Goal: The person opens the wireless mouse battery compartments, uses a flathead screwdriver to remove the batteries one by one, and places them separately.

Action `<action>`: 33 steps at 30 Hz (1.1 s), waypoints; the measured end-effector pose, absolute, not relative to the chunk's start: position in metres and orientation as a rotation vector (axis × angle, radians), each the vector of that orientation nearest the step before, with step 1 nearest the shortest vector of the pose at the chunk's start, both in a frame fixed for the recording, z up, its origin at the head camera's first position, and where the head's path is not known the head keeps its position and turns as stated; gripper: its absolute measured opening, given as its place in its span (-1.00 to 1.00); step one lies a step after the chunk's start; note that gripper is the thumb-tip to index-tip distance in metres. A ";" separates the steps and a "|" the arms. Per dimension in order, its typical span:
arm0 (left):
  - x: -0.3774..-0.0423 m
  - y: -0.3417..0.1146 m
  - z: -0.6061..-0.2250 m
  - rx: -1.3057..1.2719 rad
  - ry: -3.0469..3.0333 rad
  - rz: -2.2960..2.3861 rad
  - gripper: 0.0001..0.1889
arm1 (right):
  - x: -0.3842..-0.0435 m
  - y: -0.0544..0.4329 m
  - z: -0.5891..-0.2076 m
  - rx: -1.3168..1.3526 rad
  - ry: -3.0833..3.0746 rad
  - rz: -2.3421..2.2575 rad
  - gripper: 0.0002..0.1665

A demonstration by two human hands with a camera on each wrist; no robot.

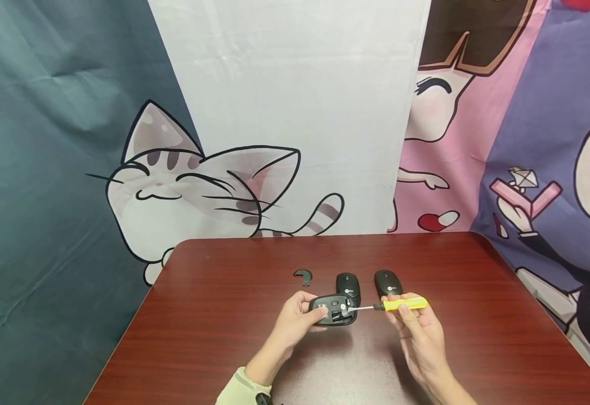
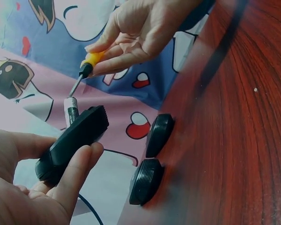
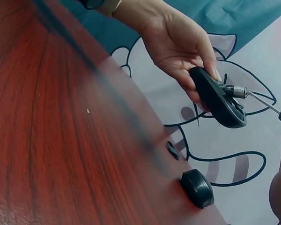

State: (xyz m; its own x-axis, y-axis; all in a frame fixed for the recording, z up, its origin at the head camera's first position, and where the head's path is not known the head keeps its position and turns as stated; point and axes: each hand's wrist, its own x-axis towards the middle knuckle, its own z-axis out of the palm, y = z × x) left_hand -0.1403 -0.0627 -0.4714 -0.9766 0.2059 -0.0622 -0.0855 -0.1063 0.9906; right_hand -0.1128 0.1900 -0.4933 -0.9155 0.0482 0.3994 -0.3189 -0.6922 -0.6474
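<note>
My left hand [image 1: 295, 323] grips a black computer mouse [image 1: 334, 302], its underside turned up and its battery compartment uncovered. From that compartment a cylindrical battery [image 2: 71, 111] sticks out at a slant, as both wrist views show. Between thumb and fingers, my right hand [image 1: 421, 334] holds a screwdriver [image 1: 412, 304] with a yellow handle and a thin metal shaft. The screwdriver's tip is right at the battery's outer end in the right wrist view. Mouse and screwdriver are both held up above the table.
Behind the hands, two more black mice stand on the reddish-brown table [image 1: 214, 315]: a middle mouse [image 1: 348, 281] and a right mouse [image 1: 387, 281]. A small curved black cover [image 1: 303, 274] lies farther left. A printed cloth [image 1: 295, 84] hangs beyond the table's back edge.
</note>
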 end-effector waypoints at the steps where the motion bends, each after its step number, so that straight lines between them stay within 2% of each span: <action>1: -0.140 -0.063 -0.472 0.134 1.946 2.202 -0.68 | -0.113 0.191 -0.493 0.530 -1.130 2.653 -0.58; 17: -0.140 -0.062 -0.470 0.152 1.858 2.207 -0.66 | -0.113 0.200 -0.484 0.488 -1.183 2.606 -0.60; 25: -0.139 -0.062 -0.472 0.174 1.870 2.190 -0.65 | -0.111 0.205 -0.471 0.349 -1.575 2.253 -0.74; 33: -0.138 -0.062 -0.473 0.182 1.896 2.151 -0.62 | -0.107 0.217 -0.454 0.211 -1.796 2.075 -0.70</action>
State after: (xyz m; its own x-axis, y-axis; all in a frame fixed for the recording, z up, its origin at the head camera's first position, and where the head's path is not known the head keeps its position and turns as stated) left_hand -0.1376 -0.0620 -0.4734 -0.9564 0.2804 -0.0820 -0.1165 -0.1088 0.9872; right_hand -0.1069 0.2166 -0.4545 -0.9138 0.1899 0.3590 -0.3825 -0.1055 -0.9179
